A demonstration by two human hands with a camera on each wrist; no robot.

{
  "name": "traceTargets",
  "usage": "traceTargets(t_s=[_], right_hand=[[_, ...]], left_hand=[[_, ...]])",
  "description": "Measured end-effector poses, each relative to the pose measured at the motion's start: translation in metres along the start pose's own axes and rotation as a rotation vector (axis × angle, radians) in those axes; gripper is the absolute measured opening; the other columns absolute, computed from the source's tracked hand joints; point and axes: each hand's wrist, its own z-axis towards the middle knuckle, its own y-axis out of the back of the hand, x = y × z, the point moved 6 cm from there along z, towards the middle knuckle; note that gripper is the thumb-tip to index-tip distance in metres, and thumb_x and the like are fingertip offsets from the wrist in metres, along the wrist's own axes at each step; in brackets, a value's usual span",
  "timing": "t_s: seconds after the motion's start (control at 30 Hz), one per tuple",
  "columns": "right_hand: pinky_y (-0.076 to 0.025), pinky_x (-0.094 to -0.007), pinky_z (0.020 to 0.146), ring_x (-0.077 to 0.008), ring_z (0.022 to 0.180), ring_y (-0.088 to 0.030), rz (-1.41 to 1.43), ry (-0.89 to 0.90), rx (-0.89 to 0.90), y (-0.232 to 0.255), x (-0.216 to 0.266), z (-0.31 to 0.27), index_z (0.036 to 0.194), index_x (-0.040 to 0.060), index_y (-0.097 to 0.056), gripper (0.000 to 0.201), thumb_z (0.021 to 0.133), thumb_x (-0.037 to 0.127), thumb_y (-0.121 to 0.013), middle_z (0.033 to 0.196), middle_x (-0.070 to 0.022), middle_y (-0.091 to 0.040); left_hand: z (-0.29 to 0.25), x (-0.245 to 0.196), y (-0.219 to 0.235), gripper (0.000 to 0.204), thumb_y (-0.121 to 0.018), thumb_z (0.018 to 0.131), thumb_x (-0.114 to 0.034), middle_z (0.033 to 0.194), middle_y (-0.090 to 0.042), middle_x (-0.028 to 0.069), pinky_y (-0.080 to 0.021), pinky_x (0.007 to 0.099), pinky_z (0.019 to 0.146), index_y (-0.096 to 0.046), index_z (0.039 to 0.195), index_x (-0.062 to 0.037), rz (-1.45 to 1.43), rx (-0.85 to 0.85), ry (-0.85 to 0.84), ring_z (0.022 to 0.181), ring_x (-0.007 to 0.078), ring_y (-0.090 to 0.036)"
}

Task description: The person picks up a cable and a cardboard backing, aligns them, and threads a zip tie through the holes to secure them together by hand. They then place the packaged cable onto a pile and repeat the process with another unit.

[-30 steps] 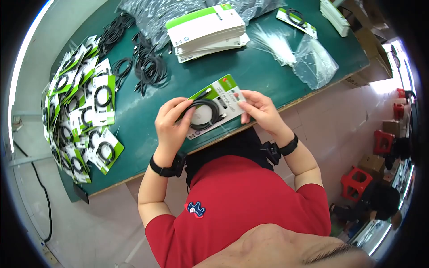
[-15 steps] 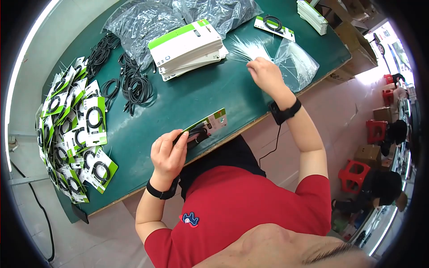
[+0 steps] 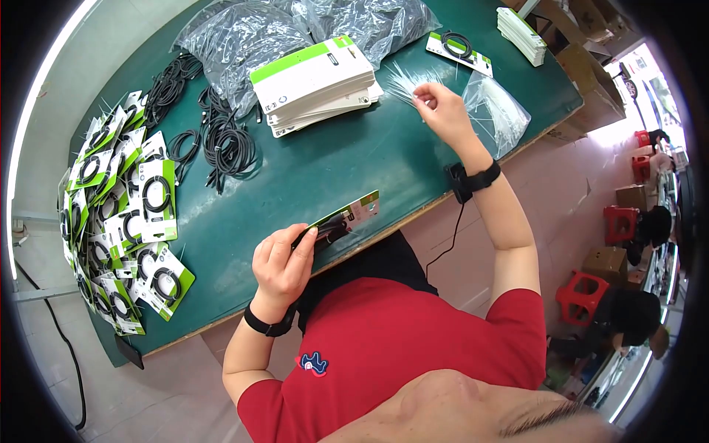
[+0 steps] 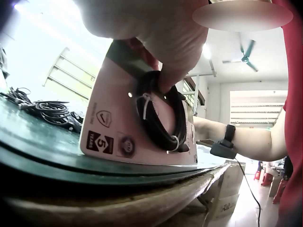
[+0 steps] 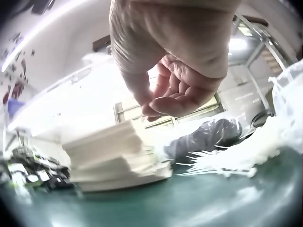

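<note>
My left hand (image 3: pixel 279 269) grips one end of a printed cable card (image 3: pixel 360 213), tilted steeply over the near table edge. In the left wrist view a black USB cable (image 4: pixel 161 137) lies coiled against the card, with white ties round the coil. The thumb reaches into the top of that coil. My right hand (image 3: pixel 447 118) is above the white cable ties (image 3: pixel 401 83), thumb and fingertips drawn together. Seen from the right wrist, its curled fingers (image 5: pixel 177 106) meet near the thumb tip; whether they pinch a tie I cannot tell.
A stack of blank cards (image 3: pixel 317 81) stands mid-table, before grey plastic bags (image 3: pixel 236 44). Loose black cables (image 3: pixel 227 144) lie left of it. A heap of carded cables (image 3: pixel 118 214) fills the left end. A clear bag of ties (image 3: pixel 502 114) lies at right, near another carded cable (image 3: pixel 459 52).
My right hand has left the card and gone out to the cable ties, where it is now slightly higher. My left hand keeps the card, which has turned from flat-facing to nearly edge-on.
</note>
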Motion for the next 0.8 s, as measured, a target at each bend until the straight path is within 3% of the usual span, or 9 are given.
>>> traceTargets(t_s=[0.07,0.2,0.33,0.5,0.6,0.73,0.77,0.8], right_hand=[[-0.053,-0.0271,0.066,-0.0129,0.077,-0.066,0.647,-0.217,0.091,0.004,0.006,-0.003,0.098,0.0008,-0.073,0.014,0.097,0.012,-0.064,0.096,-0.0068,-0.071],[-0.049,-0.0200,0.066,-0.0051,0.077,-0.061,0.977,-0.172,0.295,0.007,0.046,-0.017,0.112,-0.0011,-0.073,0.020,0.099,0.011,-0.065,0.098,-0.0033,-0.071],[-0.049,-0.0206,0.065,-0.0068,0.075,-0.061,1.081,-0.125,0.418,0.000,0.074,-0.026,0.121,-0.0016,-0.071,0.026,0.097,0.005,-0.066,0.098,-0.0039,-0.070],[-0.048,-0.0208,0.063,-0.0068,0.077,-0.062,1.007,-0.058,0.434,-0.011,0.097,-0.036,0.118,-0.0022,-0.072,0.023,0.097,0.004,-0.065,0.098,-0.0042,-0.070],[-0.048,-0.0196,0.063,-0.0066,0.079,-0.062,0.731,0.150,0.289,-0.007,0.114,-0.039,0.115,-0.0026,-0.073,0.020,0.098,0.004,-0.065,0.100,-0.0058,-0.070],[-0.047,-0.0186,0.060,-0.0066,0.076,-0.063,0.789,0.270,0.206,-0.011,0.133,-0.041,0.111,-0.0026,-0.073,0.017,0.098,0.006,-0.066,0.097,-0.0071,-0.072],[-0.047,-0.0186,0.060,-0.0066,0.076,-0.063,0.803,0.269,0.215,-0.012,0.139,-0.041,0.111,-0.0026,-0.073,0.017,0.098,0.006,-0.066,0.097,-0.0071,-0.072],[-0.047,-0.0186,0.060,-0.0067,0.074,-0.063,0.860,0.151,0.282,-0.017,0.142,-0.039,0.110,-0.0026,-0.073,0.016,0.098,0.007,-0.067,0.095,-0.0070,-0.072]], left_hand=[[0.001,0.000,0.000,0.030,-0.077,0.074,0.003,0.103,-0.070,0.0102,-0.054,0.0362,0.074,-0.075,0.103,-0.0035,-0.005,0.002,-0.005,0.086,0.0266,-0.068],[0.004,0.000,0.001,0.029,-0.077,0.074,0.003,0.102,-0.070,0.0104,-0.054,0.0352,0.072,-0.075,0.102,-0.0031,-0.018,0.007,-0.012,0.084,0.0261,-0.068],[0.003,0.000,0.001,0.030,-0.076,0.073,0.003,0.102,-0.070,0.0090,-0.053,0.0333,0.068,-0.076,0.102,-0.0044,-0.019,-0.003,-0.033,0.081,0.0232,-0.067],[0.004,-0.001,0.003,0.031,-0.075,0.072,0.002,0.103,-0.069,0.0080,-0.053,0.0325,0.066,-0.076,0.102,-0.0051,-0.025,0.012,-0.057,0.081,0.0218,-0.067],[0.006,-0.002,0.006,0.031,-0.074,0.071,0.001,0.103,-0.069,0.0078,-0.053,0.0324,0.066,-0.076,0.102,-0.0052,-0.035,0.014,-0.081,0.082,0.0215,-0.067],[0.000,-0.001,0.006,0.031,-0.074,0.071,0.000,0.104,-0.069,0.0074,-0.053,0.0321,0.065,-0.076,0.101,-0.0052,-0.058,0.035,-0.079,0.082,0.0211,-0.067],[-0.001,-0.001,0.006,0.031,-0.074,0.071,-0.001,0.104,-0.069,0.0073,-0.053,0.0319,0.065,-0.075,0.101,-0.0052,-0.073,0.034,-0.084,0.083,0.0210,-0.067],[-0.002,0.000,0.005,0.031,-0.074,0.071,-0.001,0.104,-0.069,0.0073,-0.053,0.0319,0.065,-0.075,0.101,-0.0052,-0.066,0.043,-0.078,0.083,0.0210,-0.067]])
